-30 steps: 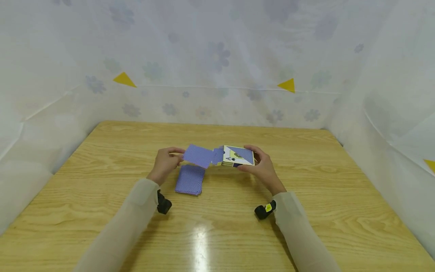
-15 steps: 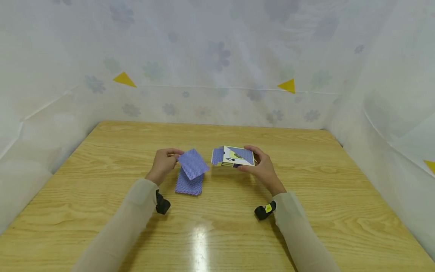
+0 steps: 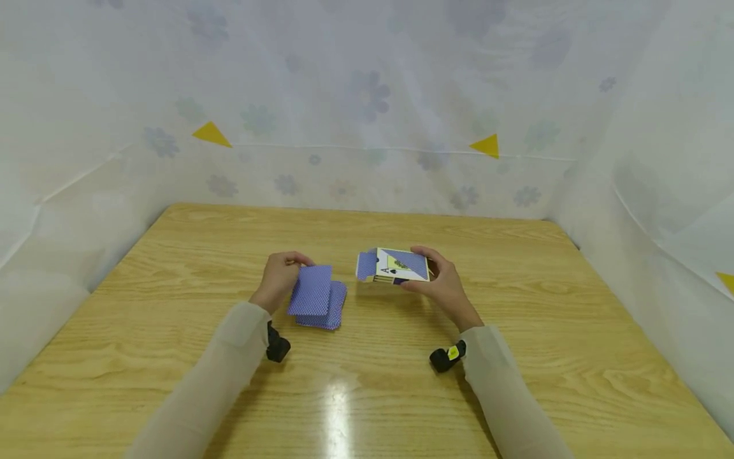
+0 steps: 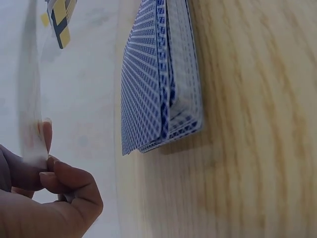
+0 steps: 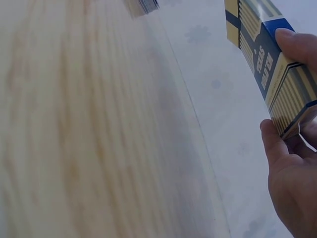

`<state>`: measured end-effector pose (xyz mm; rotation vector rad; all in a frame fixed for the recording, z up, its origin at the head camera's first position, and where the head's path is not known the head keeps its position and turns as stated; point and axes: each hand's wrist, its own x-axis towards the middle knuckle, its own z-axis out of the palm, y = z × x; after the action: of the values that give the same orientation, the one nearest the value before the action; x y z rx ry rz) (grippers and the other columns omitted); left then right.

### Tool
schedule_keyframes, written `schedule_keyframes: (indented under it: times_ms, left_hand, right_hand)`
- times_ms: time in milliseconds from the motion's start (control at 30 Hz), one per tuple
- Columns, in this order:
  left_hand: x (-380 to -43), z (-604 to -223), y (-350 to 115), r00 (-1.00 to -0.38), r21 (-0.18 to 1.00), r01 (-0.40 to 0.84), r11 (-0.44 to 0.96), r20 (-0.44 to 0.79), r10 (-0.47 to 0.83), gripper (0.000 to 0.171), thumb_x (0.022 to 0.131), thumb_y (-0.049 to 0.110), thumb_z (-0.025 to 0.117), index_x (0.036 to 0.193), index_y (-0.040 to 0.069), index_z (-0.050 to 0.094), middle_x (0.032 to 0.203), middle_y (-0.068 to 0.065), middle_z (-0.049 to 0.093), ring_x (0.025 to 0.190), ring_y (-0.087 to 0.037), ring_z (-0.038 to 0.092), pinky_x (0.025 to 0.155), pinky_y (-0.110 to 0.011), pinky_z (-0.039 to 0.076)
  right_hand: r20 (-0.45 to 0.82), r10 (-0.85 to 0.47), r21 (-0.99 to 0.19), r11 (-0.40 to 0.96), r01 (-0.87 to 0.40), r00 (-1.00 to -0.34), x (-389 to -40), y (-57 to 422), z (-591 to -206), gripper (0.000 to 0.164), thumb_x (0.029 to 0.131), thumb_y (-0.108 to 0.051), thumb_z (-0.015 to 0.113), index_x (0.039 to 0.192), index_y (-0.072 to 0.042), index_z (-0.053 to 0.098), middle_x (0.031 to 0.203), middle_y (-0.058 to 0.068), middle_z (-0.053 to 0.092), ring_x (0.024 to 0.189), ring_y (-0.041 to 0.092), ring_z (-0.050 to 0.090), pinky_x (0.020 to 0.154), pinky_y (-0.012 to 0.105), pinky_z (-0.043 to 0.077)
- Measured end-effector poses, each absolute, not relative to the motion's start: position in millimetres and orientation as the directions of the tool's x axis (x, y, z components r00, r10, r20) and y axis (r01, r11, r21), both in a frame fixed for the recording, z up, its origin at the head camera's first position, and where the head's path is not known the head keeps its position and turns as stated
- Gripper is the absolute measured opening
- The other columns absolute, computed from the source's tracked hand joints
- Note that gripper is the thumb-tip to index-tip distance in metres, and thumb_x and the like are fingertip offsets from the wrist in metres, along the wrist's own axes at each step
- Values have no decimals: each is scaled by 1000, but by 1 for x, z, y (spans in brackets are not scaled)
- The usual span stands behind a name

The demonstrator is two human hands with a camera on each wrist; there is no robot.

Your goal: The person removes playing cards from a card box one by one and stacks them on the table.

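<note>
My left hand (image 3: 279,278) pinches a blue-backed playing card (image 3: 311,291) by its far left corner, holding it above a stack of cards (image 3: 337,305). In the left wrist view that stack (image 4: 148,84) lies on the table with its edges slightly uneven, while the pinched card (image 4: 30,94) shows edge-on beside it. To the right, my right hand (image 3: 444,284) grips a card box (image 3: 404,264) printed with an ace of spades, raised over the table. The box's flap end (image 3: 367,265) points left. Lettering and stripes cover the box's side (image 5: 270,62) in the right wrist view.
A wood-grain table (image 3: 390,382) spreads under both hands. White flowered sheeting (image 3: 367,172) hangs behind it and along both sides, with yellow triangles (image 3: 486,146) on it. Each wrist wears a black camera (image 3: 278,347).
The left hand has brought the card leftward and down, away from the box's flap end to over the stack, turning it on the way. The right hand and box stay nearly still.
</note>
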<state>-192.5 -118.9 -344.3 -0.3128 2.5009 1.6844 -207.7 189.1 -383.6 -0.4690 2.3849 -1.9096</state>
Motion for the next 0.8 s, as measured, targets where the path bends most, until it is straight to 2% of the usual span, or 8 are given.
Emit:
schedule_keyframes:
  times_ms: [133,267,367,533,600,667,733,800]
  left_hand:
    - [-192,-346,-118,-973,898,-231,375,-209,-97,35,93,-2,34,107,-1,66,130,-16,52,60,-10,34,51,-21,29]
    - [-192,-348,-117,-973,883,-230,409,-212,-89,36,92,-3,34,107,-1,67,127,-17,55,80,-14,47,62,-22,34]
    - [-193,-350,-117,-975,873,-221,435,-208,-78,36,93,-3,34,108,-2,66,132,-18,53,104,-21,43,70,-25,35]
    - [-194,-352,-119,-975,858,-214,467,-212,-58,37,94,-4,33,109,-2,66,136,-20,49,79,-17,45,56,-22,32]
    - [-194,-352,-119,-974,853,-216,475,-221,-47,37,93,-4,32,109,-3,66,137,-21,48,85,-22,50,63,-26,41]
    - [-193,-351,-119,-973,846,-216,487,-227,-37,37,94,-5,31,109,-4,66,139,-22,47,113,-31,50,86,-36,47]
    - [-192,-350,-119,-973,838,-210,504,-228,-26,37,94,-4,31,108,-4,65,140,-23,46,135,-37,34,107,-48,33]
    - [-192,-351,-119,-974,830,-202,520,-225,-19,37,95,-2,31,107,-4,66,138,-23,48,138,-39,30,113,-53,23]
  right_hand:
    - [148,-271,-960,192,-204,-951,-208,189,-385,69,78,-5,77,138,-11,46,139,11,43,115,21,48,87,13,45]
    - [143,-280,-961,188,-201,-949,-208,189,-386,68,77,-6,77,138,-11,46,139,10,43,116,21,47,88,13,44]
    - [141,-291,-963,180,-199,-946,-207,189,-386,68,78,-7,77,138,-12,46,139,9,44,115,20,48,88,13,45]
    - [139,-313,-964,176,-202,-940,-206,189,-385,68,78,-9,78,138,-13,46,140,7,44,116,18,48,90,14,44]
    - [137,-320,-961,185,-204,-937,-206,189,-385,68,78,-10,78,138,-14,46,140,7,44,116,18,48,90,14,44]
    - [140,-327,-959,191,-211,-934,-207,190,-385,69,77,-11,79,138,-13,46,140,8,44,115,18,48,89,14,44]
    - [144,-331,-956,197,-218,-933,-207,189,-386,69,77,-11,79,138,-12,46,141,10,43,114,17,49,88,14,45]
    - [149,-334,-954,198,-224,-931,-208,188,-387,69,77,-11,79,137,-12,47,140,11,44,113,17,49,87,14,45]
